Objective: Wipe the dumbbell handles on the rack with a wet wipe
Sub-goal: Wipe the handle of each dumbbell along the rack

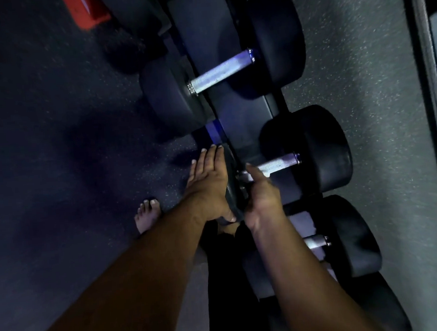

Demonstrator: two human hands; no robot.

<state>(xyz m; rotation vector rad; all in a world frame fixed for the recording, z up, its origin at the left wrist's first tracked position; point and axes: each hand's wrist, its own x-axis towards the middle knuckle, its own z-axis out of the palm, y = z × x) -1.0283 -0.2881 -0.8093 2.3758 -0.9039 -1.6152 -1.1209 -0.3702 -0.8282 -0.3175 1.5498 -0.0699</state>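
Observation:
Three black dumbbells with knurled metal handles lie on a dark rack point(237, 118). On the middle dumbbell, my left hand point(208, 184) lies flat with straight fingers against the outer face of the near head point(232, 185), thumb under its edge. At the near end of that dumbbell's handle point(280, 163), my right hand point(261, 196) curls around the bar. No wet wipe shows; anything under the right palm is hidden. The upper dumbbell's handle point(222, 71) and the lower one's handle point(315, 242) are bare.
A speckled rubber floor point(58, 149) spreads to the left, where my bare foot point(147, 215) stands close to the rack. A red object point(85, 9) lies at the top left. A grey speckled surface point(379, 130) runs behind the dumbbells.

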